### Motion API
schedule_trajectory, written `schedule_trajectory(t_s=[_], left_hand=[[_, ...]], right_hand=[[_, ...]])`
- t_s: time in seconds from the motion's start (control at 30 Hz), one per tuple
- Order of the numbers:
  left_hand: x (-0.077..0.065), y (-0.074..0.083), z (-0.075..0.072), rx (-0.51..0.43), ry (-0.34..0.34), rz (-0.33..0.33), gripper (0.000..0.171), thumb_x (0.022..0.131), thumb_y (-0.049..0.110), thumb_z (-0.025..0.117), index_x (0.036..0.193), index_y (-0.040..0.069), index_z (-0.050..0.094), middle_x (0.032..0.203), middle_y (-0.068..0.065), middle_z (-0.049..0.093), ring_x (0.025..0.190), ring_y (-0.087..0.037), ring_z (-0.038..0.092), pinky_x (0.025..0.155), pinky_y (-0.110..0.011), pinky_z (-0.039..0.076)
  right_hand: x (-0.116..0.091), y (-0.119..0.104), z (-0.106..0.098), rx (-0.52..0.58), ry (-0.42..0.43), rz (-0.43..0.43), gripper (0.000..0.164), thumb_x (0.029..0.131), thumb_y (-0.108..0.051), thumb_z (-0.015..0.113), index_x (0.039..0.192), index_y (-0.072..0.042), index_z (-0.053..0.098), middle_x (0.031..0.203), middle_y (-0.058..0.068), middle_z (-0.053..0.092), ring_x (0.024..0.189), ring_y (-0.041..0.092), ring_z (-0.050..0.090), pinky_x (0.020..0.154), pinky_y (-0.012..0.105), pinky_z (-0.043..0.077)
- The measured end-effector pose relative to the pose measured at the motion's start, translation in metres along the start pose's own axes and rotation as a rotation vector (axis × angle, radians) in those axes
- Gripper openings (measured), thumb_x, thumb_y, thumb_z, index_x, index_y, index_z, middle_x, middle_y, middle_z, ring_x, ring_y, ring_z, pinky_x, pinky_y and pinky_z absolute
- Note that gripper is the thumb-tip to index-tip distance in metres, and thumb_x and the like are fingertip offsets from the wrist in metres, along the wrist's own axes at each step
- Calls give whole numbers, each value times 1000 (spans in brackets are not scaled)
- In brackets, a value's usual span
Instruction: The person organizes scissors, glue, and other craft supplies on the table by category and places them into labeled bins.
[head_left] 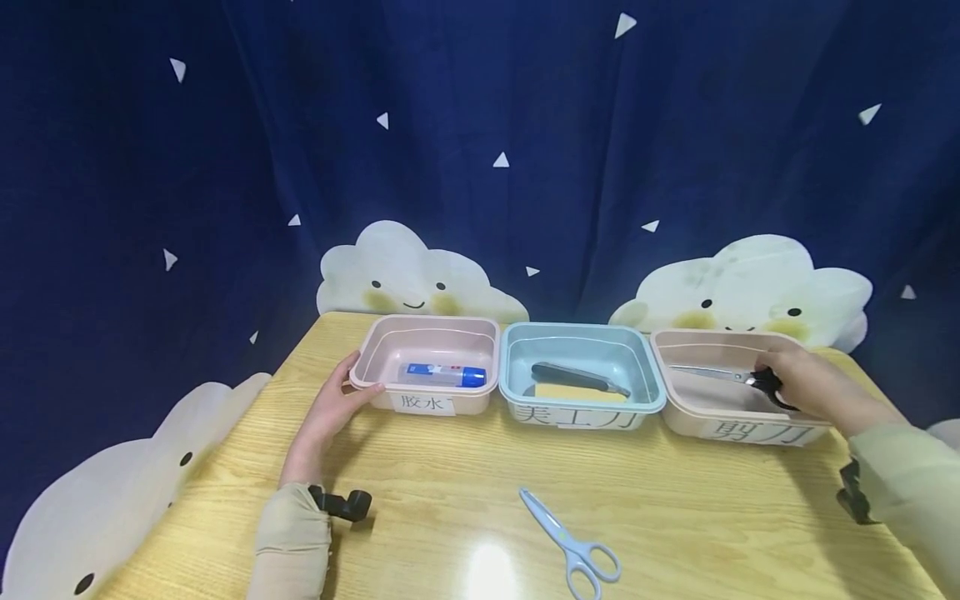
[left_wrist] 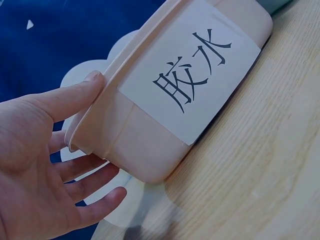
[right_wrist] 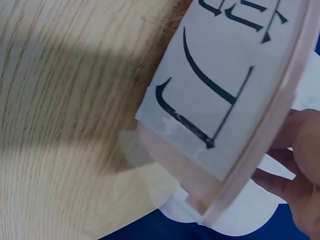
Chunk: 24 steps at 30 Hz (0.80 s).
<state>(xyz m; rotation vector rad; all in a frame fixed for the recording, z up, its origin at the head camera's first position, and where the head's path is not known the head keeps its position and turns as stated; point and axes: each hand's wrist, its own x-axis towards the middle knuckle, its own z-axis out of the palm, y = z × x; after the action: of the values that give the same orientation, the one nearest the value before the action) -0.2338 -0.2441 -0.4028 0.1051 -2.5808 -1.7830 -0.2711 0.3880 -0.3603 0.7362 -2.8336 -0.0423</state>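
Observation:
On the left, my left hand [head_left: 337, 400] holds the corner of a pink plastic bin [head_left: 425, 322]. Its thumb lies on the front rim and its fingers reach along the left side; the ring and little fingers are spread, apart from the wall in the left wrist view. My right hand [head_left: 806, 379] reaches over the right-hand pink bin [head_left: 675, 408] and grips black-handled scissors [head_left: 723, 374] by the handle, blades pointing left inside the bin. The right wrist view shows part of this hand behind the rim; the scissors are hidden there.
A glue tube [head_left: 442, 375] lies in the left bin. The blue bin [head_left: 510, 387] between holds a dark utility knife [head_left: 573, 377] and something yellow. Light-blue scissors [head_left: 573, 546] lie on the wooden table [head_left: 420, 508] in front. A dark blue curtain [head_left: 465, 125] hangs behind.

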Motion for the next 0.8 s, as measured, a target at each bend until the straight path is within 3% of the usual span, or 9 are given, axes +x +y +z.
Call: schedule_trajectory(t_s=[0.13,0.4,0.67,0.8], left_hand=[[0,0,0,-1,-3,4,82,83,27,66,147,17,15,143,-16,30,120,-32,41,100,-45,31],[0,-2,0,7,6,3,82,83,27,66,147,17,15,142,-16,31,120,-32,41,100,-45,32],[1,-5,0,0,8,-3,81,83,26,66,146,18,16,142,-16,32,120,-32,41,101,-47,30],[3,-5,0,-14,8,7,82,83,25,66,147,18,15,142,-16,32,119,-32,42,99,-43,33]], right_hand=[[3,4,6,-32,-45,-61,26,55,17,63,72,-3,63,73,7,58,71,25,55,69,45,47],[11,7,10,-59,-140,-8,26,58,14,66,79,-2,68,78,9,64,80,31,58,77,49,44],[13,6,16,-31,-23,-37,33,45,15,65,70,-5,70,78,12,64,80,33,55,75,48,43],[13,6,21,-23,-47,19,34,45,16,65,71,-6,71,86,17,63,85,34,54,79,50,42]])
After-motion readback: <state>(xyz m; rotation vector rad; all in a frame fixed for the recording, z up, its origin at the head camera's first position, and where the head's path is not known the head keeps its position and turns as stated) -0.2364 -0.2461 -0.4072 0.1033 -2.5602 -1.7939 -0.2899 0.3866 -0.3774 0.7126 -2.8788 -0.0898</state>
